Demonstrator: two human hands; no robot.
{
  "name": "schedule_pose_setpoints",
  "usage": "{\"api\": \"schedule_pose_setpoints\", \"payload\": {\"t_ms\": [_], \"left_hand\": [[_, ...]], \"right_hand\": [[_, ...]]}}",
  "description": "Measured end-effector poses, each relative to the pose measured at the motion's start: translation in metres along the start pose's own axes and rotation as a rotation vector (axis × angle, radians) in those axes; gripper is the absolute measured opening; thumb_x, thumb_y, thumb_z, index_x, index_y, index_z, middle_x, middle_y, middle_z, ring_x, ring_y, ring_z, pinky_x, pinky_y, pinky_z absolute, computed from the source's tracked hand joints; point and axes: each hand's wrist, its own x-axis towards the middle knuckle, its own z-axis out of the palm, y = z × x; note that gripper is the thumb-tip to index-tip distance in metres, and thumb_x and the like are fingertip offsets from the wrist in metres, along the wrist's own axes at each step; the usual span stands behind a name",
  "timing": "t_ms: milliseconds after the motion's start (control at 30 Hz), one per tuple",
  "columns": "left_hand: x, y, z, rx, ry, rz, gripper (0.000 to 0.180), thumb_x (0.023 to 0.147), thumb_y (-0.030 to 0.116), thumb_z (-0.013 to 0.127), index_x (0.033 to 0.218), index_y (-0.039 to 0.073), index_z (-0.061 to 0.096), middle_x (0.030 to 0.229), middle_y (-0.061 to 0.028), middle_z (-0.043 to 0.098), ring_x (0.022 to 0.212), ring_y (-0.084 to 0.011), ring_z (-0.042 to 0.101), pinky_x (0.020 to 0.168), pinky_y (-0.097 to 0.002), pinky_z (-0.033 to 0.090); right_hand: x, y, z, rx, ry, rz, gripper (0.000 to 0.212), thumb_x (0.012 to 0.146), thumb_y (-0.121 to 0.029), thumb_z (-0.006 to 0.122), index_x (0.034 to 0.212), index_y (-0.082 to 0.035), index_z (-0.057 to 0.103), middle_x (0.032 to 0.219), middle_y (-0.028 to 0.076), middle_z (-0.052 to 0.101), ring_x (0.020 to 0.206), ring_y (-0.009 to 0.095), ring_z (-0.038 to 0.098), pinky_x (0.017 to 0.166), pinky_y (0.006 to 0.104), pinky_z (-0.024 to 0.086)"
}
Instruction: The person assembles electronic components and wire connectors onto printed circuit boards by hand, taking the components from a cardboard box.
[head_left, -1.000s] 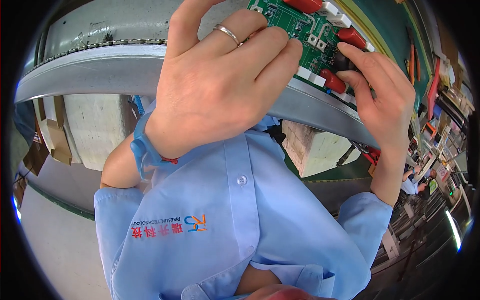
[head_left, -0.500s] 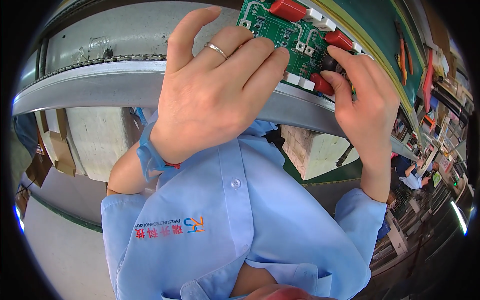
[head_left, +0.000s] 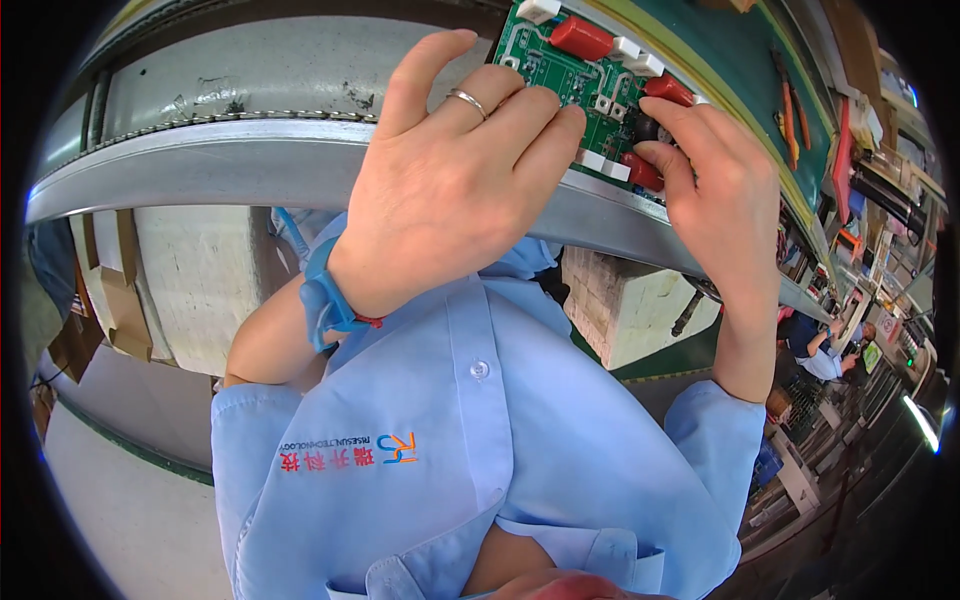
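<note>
A green circuit board (head_left: 548, 72) lies at the top centre, carrying red capacitors (head_left: 582, 38) and white block-shaped parts. My left hand (head_left: 455, 175) rests over its left side. The little finger sticks out, while the other fingers are bent together over the board. The thumb and whatever those fingers hold are hidden. At the board's right part, my right hand (head_left: 725, 190) has thumb and index finger closed around a black round component (head_left: 646, 128). That component sits between two red capacitors, partly covered by the fingers.
A metal rail (head_left: 230, 165) with a chain along it runs under the board's near edge. Pliers with orange handles (head_left: 793, 115) lie on the green surface at right. Below the rail stand white foam blocks (head_left: 640, 305). Another person (head_left: 822, 350) is far off at right.
The view has shifted slightly, so the board sits a little lower. My left hand appears a bit farther right. My right hand keeps its hold on the black round component.
</note>
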Motion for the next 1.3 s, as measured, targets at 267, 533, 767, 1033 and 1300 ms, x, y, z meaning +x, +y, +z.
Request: {"api": "schedule_pose_setpoints", "payload": {"t_ms": [267,533,767,1033,1300], "left_hand": [[0.005,0.004,-0.010,-0.016,0.001,0.075,0.026,0.077,0.012,0.061,0.101,0.005,0.066,0.086,-0.0029,0.057,0.089,-0.0182,0.059,0.105,-0.0452,0.038],[0.015,0.016,-0.011,-0.080,-0.166,0.101,0.030,0.079,0.008,0.063,0.108,0.006,0.069,0.097,-0.0022,0.066,0.095,-0.0183,0.061,0.110,-0.0485,0.032],[0.015,0.018,-0.008,-0.168,-0.084,0.096,0.026,0.083,0.010,0.062,0.108,0.007,0.066,0.097,-0.0039,0.063,0.100,-0.0208,0.060,0.110,-0.0485,0.035],[0.011,0.017,-0.008,-0.152,-0.092,0.055,0.026,0.082,0.009,0.067,0.107,0.012,0.070,0.102,0.0002,0.068,0.101,-0.0160,0.062,0.113,-0.0476,0.027],[0.011,0.009,-0.014,-0.250,0.019,0.037,0.031,0.080,0.008,0.073,0.111,0.012,0.069,0.102,-0.0014,0.067,0.099,-0.0176,0.062,0.111,-0.0468,0.030]], "right_hand": [[0.003,0.000,-0.028,-0.122,-0.045,-0.024,0.031,0.077,-0.031,0.079,0.101,-0.012,0.073,0.084,0.004,0.066,0.080,0.025,0.067,0.062,0.0377,0.053],[0.105,0.043,-0.049,-0.138,0.367,-0.031,0.022,0.086,-0.022,0.070,0.107,-0.016,0.072,0.096,0.003,0.067,0.091,0.026,0.067,0.073,0.0400,0.055],[0.210,0.117,-0.021,-0.338,0.712,-0.217,0.027,0.081,-0.008,0.068,0.108,-0.013,0.071,0.107,0.004,0.066,0.109,0.025,0.061,0.086,0.0402,0.053],[0.202,0.095,-0.042,-0.266,0.510,-0.106,0.016,0.075,-0.010,0.073,0.088,-0.010,0.064,0.095,0.005,0.066,0.101,0.027,0.062,0.086,0.0415,0.048],[0.128,0.051,-0.070,0.177,0.505,-0.104,0.022,0.076,-0.003,0.065,0.095,-0.014,0.070,0.083,0.008,0.069,0.075,0.031,0.065,0.069,0.0441,0.051]]}}
